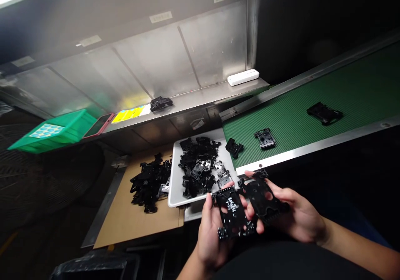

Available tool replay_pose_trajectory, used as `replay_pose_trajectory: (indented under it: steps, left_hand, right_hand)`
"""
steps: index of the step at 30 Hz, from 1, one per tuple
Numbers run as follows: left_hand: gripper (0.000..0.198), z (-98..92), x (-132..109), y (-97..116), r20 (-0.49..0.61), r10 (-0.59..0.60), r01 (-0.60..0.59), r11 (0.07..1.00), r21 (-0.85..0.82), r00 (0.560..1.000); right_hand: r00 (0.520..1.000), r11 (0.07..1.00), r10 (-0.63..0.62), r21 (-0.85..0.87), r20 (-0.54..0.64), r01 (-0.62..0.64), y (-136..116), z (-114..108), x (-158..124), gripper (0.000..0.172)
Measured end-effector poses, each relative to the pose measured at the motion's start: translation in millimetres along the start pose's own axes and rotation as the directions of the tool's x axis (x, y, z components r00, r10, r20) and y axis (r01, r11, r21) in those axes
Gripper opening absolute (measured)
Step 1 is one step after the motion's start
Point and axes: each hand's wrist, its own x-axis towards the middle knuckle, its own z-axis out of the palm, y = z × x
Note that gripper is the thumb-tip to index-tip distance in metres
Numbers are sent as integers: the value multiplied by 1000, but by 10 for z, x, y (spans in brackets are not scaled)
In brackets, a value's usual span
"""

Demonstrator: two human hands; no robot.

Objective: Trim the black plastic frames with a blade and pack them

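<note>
My left hand [210, 234] is closed around a black plastic frame [233, 217] with white handwriting on its face. Beside it, my right hand [300, 213] grips a second black plastic frame [265, 198], which has round cutouts and is tilted. The two frames are held side by side, close together, below the end of the green belt. Just beyond them is a white tray [175, 176] heaped with similar black parts [198, 159], some with silvery metal plates.
On the green conveyor belt [296, 134] lie three black parts. Left of the tray, more parts are piled on cardboard [121, 217]. A metal shelf [193, 103] holds a black part [161, 103], a white device [243, 77], a yellow sheet [129, 114] and a green bin [75, 128].
</note>
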Motion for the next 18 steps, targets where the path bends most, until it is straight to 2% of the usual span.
replay_pose_trajectory:
  steps: [3, 6, 8, 10, 13, 14, 16, 18]
  left_hand:
    - [70, -13, -13, 4, -16, 7, -6, 1000, 25, 1000]
    - [71, -27, -25, 6, -58, 23, -18, 996, 90, 998]
    - [72, -30, -27, 4, -70, 31, -23, 993, 112, 997]
    - [71, -29, -25, 0, -61, 31, -25, 995, 97, 998]
    - [69, -25, -20, -9, -53, 29, -26, 998, 61, 998]
    - [69, -24, -20, -13, -55, 29, -26, 998, 58, 998]
    - [70, -21, -21, -20, -58, 28, -24, 997, 67, 998]
    - [69, -21, -23, -28, -58, 26, -21, 996, 82, 998]
  right_hand:
    - [999, 985, -3, -172, 37, 9, -74, -73, -67, 86]
    - [1000, 905, -23, -426, -12, 16, -214, -161, -117, 79]
    - [989, 759, -112, -650, -96, 23, -333, -216, -134, 67]
    - [955, 527, -261, -850, -143, 17, -458, -271, -144, 49]
    - [915, 201, -398, -979, -72, 10, -620, -358, -163, 22]
    - [910, 130, -412, -991, -39, 16, -659, -384, -172, 17]
    - [903, 46, -429, -998, 14, 37, -704, -421, -187, 16]
    - [888, 42, -459, -999, 11, 34, -708, -435, -198, 21]
